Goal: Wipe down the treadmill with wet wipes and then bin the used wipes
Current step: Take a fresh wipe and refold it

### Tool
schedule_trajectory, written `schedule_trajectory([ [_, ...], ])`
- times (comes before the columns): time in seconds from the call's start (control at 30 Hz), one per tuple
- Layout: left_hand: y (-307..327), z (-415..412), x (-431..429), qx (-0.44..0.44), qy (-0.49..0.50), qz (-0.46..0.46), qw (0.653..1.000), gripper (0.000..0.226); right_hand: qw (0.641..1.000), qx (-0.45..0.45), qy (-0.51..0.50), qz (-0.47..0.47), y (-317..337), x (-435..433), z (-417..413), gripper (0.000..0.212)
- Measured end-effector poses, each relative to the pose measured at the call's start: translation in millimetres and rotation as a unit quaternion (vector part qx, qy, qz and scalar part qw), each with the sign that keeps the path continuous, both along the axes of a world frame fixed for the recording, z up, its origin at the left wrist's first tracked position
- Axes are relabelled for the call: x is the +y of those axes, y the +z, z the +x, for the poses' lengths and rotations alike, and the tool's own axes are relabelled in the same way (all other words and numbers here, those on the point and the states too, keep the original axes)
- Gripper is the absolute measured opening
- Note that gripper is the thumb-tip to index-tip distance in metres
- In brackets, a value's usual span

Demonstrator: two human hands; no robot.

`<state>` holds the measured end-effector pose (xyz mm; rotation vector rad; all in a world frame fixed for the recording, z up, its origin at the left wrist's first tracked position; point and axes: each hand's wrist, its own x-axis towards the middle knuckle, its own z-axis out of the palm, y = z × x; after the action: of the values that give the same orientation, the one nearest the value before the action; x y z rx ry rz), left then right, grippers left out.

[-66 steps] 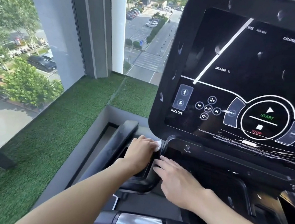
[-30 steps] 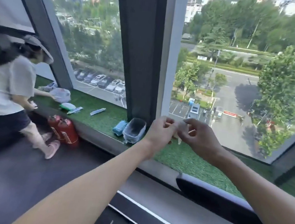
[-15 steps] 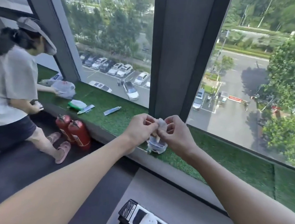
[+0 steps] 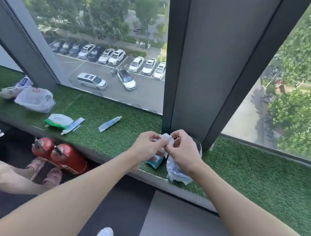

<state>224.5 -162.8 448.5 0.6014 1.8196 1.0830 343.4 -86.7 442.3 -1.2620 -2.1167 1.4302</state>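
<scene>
Wipe (image 4: 166, 139), white, crumpled: pinched between left hand (image 4: 148, 146) and right hand (image 4: 182, 152), above turf-covered window ledge (image 4: 241, 176). Beneath, partly hidden by hands: blue packet (image 4: 155, 161), clear plastic bag (image 4: 175, 171), contents indistinct.

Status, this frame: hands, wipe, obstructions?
Left hand and right hand both pinch the crumpled wipe. Wipe held above clear plastic bag on turf ledge, not binned. Blue pack beside it; nothing blocking.

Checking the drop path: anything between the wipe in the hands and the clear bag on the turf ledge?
Nothing visible. The left hand and right hand pinch the wipe just above the clear bag; the blue pack lies beside it, not over it. The bag's mouth is hidden behind the right hand.
</scene>
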Motion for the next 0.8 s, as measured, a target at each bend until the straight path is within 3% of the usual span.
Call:
schedule_trajectory([
  [0.1, -57.1, -56.7, 31.0, 0.019, -0.051, -0.007, 0.998, 0.036, 1.0, -0.01, -0.019, -0.006, -53.3, 22.6, -47.7, 0.019],
  [0.2, -151.5, -110.9, 61.9, 0.024, -0.109, -0.023, 0.993, 0.032, 0.997, -0.024, -0.067, 0.006, -145.9, 40.5, -98.9, 0.02],
  [0.33, -299.0, -178.4, 85.0, 0.002, -0.08, -0.071, 0.994, 0.013, 0.987, -0.029, -0.117, -0.11, -298.1, 49.3, -171.5, 0.024],
  [0.43, -378.8, -214.7, 95.6, -0.004, -0.059, -0.103, 0.993, 0.012, 0.981, -0.059, -0.12, -0.137, -380.3, 55.5, -207.8, 0.022],
  [0.6, -444.0, -253.5, 125.7, 0.004, -0.013, -0.09, 0.996, 0.022, 0.981, -0.087, -0.135, -0.11, -443.2, 81.8, -243.2, 0.063],
  [0.7, -464.9, -263.0, 120.3, 0.09, -0.085, -0.133, 0.983, 0.034, 0.966, -0.199, -0.162, -0.041, -461.2, 87.1, -239.8, 0.044],
  [0.8, -476.8, -256.2, 116.2, 0.116, -0.169, -0.118, 0.972, 0.032, 0.935, -0.289, -0.205, 0.01, -474.3, 87.6, -227.1, 0.036],
])
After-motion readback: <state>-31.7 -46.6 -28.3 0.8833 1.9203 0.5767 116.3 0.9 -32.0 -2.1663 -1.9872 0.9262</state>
